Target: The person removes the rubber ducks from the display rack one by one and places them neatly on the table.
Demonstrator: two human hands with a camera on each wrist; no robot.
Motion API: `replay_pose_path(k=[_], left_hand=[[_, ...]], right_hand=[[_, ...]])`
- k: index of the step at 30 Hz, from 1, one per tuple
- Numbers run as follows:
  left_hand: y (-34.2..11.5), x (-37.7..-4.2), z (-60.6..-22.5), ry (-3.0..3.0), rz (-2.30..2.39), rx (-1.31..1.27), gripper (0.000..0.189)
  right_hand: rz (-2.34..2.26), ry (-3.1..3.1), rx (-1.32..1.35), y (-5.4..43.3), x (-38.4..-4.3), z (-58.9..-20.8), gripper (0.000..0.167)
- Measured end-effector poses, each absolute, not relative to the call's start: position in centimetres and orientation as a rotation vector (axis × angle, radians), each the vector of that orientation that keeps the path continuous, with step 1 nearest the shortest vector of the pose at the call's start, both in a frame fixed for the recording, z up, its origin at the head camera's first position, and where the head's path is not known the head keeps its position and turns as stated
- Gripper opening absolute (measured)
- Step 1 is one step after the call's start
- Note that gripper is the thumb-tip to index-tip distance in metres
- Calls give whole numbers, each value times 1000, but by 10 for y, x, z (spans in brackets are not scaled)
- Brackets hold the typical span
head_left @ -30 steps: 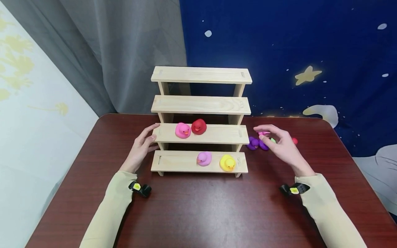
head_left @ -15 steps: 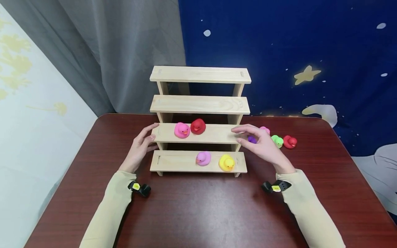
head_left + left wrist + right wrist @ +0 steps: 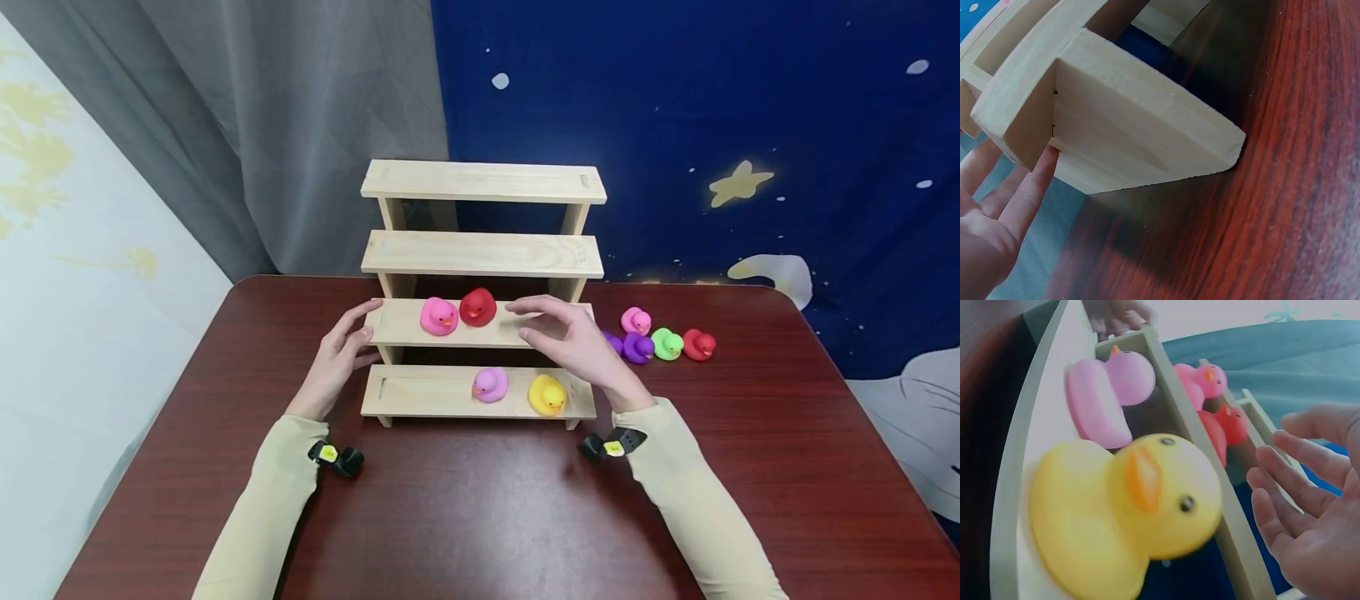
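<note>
A wooden stand [image 3: 483, 254] with stepped shelves stands on the table. On its second shelf from the bottom sit a pink duck [image 3: 438, 317] and a red duck [image 3: 477, 307], side by side. The lowest shelf bears a lilac duck [image 3: 490, 385] and a yellow duck [image 3: 547, 395]; both loom close in the right wrist view. My left hand [image 3: 335, 360] touches the left end of the second shelf, its fingertips against the side panel [image 3: 1141, 119] in the left wrist view. Over that shelf, right of the red duck, my right hand [image 3: 573, 342] holds nothing, fingers loosely bent.
Right of the stand, several ducks lie on the dark wooden table [image 3: 480, 508]: a pink one [image 3: 636, 321], purple ones [image 3: 638, 348], a green one [image 3: 667, 343] and a red one [image 3: 699, 344]. A grey curtain and a blue starry cloth [image 3: 637, 125] hang behind.
My right hand has moved left from above the loose ducks to over the second shelf, uncovering those ducks. The left hand stays at the shelf's end, and the ducks on the stand have not moved.
</note>
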State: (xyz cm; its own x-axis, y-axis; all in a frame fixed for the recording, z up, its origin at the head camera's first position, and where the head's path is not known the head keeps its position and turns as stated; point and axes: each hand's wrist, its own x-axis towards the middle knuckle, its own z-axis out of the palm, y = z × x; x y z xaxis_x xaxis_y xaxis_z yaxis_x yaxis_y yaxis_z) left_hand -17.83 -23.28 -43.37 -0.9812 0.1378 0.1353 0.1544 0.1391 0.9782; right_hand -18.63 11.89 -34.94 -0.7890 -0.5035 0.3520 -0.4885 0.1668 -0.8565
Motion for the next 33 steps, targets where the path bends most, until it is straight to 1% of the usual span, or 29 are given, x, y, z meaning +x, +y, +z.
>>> replay_pose_path(k=[3, 9, 19, 24, 29, 33], left_hand=[[-233, -178, -434, -2364, -2027, -306, 45], [-233, -178, -434, -2360, -2028, -294, 45], [-233, -179, -435, -2351, -2022, -313, 44], [-232, -179, -434, -2350, -2025, -309, 44], [-231, -178, -434, -2343, -2027, -307, 44], [-232, -178, -433, -2352, -2016, -298, 44]], right_hand=[[-1740, 2388, -1052, 107, -182, -337, 32], [-1779, 2369, -1106, 95, -199, -352, 36], [-1664, 2409, -998, 80, -212, -361, 43], [-1750, 2295, -921, 75, -210, -365, 40], [-1812, 2276, -890, 73, -210, -367, 33], [-1825, 2245, -880, 74, -209, -367, 31]])
